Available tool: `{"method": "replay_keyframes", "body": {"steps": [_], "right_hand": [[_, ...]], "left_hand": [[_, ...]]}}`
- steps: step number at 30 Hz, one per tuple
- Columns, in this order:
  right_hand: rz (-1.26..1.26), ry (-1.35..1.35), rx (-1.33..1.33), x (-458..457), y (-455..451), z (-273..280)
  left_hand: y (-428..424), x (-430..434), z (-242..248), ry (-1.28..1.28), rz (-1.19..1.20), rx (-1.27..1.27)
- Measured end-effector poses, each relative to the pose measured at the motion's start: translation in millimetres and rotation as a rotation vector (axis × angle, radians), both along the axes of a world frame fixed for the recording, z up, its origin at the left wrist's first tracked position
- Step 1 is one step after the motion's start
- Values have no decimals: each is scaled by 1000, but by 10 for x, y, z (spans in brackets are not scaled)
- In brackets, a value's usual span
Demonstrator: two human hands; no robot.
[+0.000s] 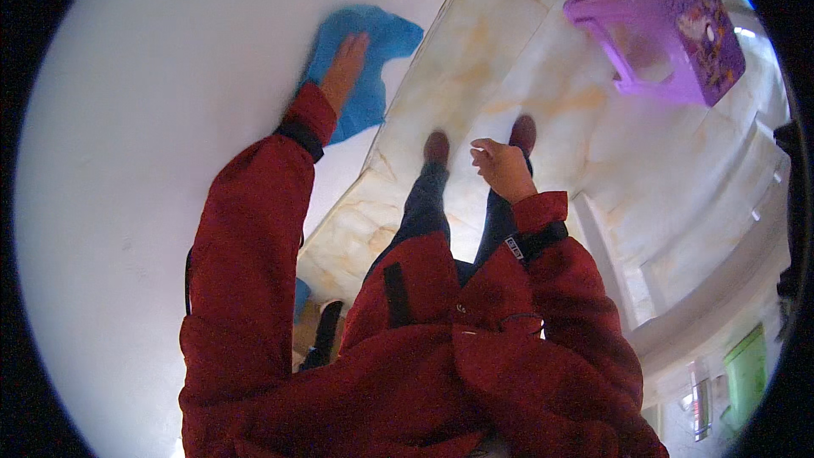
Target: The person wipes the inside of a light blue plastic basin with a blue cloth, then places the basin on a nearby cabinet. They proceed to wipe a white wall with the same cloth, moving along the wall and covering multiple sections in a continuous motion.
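My left hand [345, 71] lies flat on a blue cloth [367, 116], with the fingers straight and close together. It presses the cloth against a smooth white wall [159, 57]. The cloth is spread unevenly, and one corner juts out toward the wall's lower edge. My right hand [504, 167] hangs in front of my right leg, its fingers loosely bent and holding nothing. Both arms are in dark red sleeves with black bands near the wrists.
A purple plastic stool [674, 70] with a patterned seat is on the marbled tile floor [470, 70] to the right. Both my shoes are near the wall. Behind me are a blue object [301, 298], partly hidden by my arm, and a green object [745, 369] at lower right.
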State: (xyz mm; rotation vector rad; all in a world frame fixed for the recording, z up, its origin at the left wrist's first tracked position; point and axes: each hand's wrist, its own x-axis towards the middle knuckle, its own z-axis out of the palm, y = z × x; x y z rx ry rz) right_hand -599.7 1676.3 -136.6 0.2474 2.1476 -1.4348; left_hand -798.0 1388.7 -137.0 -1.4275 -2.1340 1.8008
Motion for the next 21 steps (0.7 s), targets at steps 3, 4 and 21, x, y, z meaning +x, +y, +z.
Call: {"method": "replay_keyframes", "body": {"steps": [3,4,21], "right_hand": [[-138,38,-69,216,-238,-47],[-161,78,-88,261,-307,-25],[-398,-161,-119,1507,-313,261]], "left_hand": [[-535,442,-275,-213,150,-58],[-729,656,-294,-302,183,-83],[-1558,3863,1012,-888,6,-941]]}}
